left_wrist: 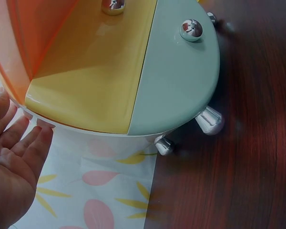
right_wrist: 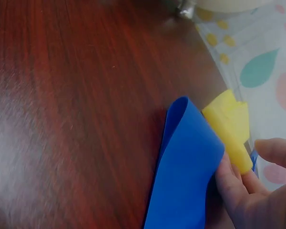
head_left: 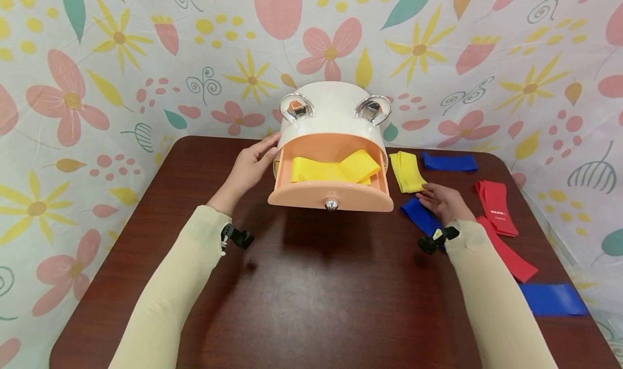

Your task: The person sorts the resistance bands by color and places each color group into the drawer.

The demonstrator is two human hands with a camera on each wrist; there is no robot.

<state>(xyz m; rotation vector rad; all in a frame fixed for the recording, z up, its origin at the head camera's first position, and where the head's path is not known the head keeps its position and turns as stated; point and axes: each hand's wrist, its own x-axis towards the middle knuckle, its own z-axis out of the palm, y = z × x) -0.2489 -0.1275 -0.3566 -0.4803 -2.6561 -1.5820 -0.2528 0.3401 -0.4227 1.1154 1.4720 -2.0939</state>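
A small white cabinet (head_left: 333, 105) with a rounded top and two chrome eye-like rings stands at the back. Its peach drawer (head_left: 297, 196) is pulled out, with a yellow band (head_left: 318, 170) lying inside. My left hand (head_left: 247, 169) rests its fingers against the cabinet's left side; the left wrist view shows them along its white edge. On the right, my right hand (head_left: 445, 200) touches the near end of another yellow band (head_left: 408, 171) with its fingers, the thumb standing apart. Close beside those fingers lies a folded blue band (right_wrist: 183, 162).
Red bands (head_left: 497, 208) and more blue bands (head_left: 552, 298) lie along the table's right side. A blue band (head_left: 450, 162) is near the back edge. Below the peach drawer are a yellow drawer (left_wrist: 95, 62) and a green drawer (left_wrist: 176, 71), both closed. Patterned cloth (head_left: 194, 44) hangs behind.
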